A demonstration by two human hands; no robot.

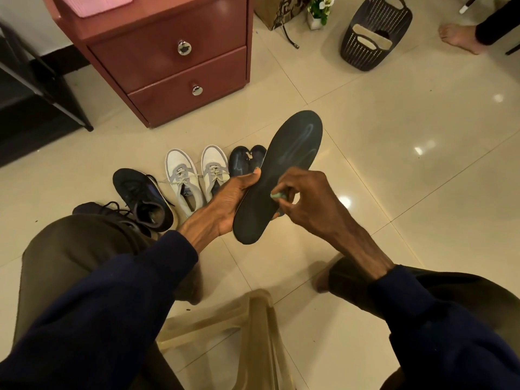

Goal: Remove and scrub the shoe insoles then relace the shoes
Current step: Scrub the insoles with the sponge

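My left hand (228,201) grips a long dark insole (287,164) by its left edge, near the heel end, toe pointing away from me. My right hand (306,201) is closed around a small green scrubber (277,195) pressed against the insole's face. Pale streaks show on the insole's front half. On the floor beyond lie two more dark insoles (244,161), a pair of white and grey laced sneakers (194,178), and a pair of dark sneakers (143,198) with loose laces, one partly hidden by my knee.
A red-brown drawer cabinet (180,68) stands ahead. A dark perforated basket (371,35) holding pale insoles sits at the far right, next to another person's bare foot (455,38). A black shelf frame (33,94) is on the left. A plastic stool (233,333) sits between my knees.
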